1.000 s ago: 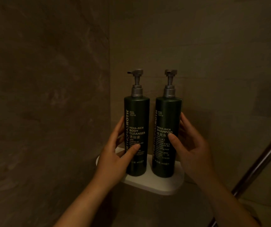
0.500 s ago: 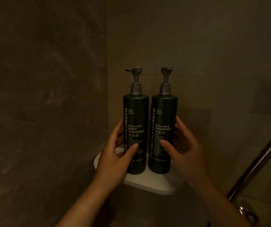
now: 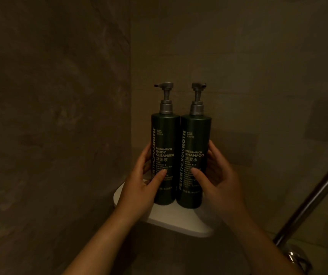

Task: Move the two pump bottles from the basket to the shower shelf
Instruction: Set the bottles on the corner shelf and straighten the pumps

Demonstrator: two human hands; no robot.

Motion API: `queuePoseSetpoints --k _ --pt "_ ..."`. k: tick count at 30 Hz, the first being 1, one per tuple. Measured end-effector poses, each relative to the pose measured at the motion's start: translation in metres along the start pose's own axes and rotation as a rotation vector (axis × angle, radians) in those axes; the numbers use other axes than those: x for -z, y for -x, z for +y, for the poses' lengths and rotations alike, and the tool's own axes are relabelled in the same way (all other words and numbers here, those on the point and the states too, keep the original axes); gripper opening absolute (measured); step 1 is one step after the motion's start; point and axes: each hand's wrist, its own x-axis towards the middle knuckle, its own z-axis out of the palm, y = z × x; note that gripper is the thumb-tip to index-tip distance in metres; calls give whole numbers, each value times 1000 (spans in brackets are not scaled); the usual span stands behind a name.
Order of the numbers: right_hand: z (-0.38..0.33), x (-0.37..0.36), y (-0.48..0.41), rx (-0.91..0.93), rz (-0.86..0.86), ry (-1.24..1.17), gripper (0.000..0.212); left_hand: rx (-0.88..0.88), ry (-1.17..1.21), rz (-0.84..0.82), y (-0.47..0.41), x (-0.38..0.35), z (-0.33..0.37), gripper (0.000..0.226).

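Hands are curling around two upright dark green pump bottles, left hand (image 3: 143,187) on the body cleanser bottle (image 3: 165,155), right hand (image 3: 218,181) on the shampoo bottle (image 3: 195,159), both standing touching on the white corner shower shelf (image 3: 179,221), so releasing probably comes next.

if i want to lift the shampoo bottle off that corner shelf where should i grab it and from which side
Take the shampoo bottle around its straight cylindrical body, about label height, coming from the front right, where the right hand already wraps it. The body cleanser bottle stands tight against its left and the walls close off the back. The thin pump head probably makes a poor grip. It stands upright on the shelf, so lift straight up.
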Motion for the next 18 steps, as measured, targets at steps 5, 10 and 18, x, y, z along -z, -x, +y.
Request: queuePoseSetpoints --k 5,10,18 --pt "4 -3 -2 0 21 43 71 -46 -27 79 -1 0 0 65" --pt "4 -5 -1 26 72 138 76 -52 -37 120 -3 -4 -2 71" --pt "5 -12 -3 25 145 183 76 -24 17 95 -14 -6 -7 71"
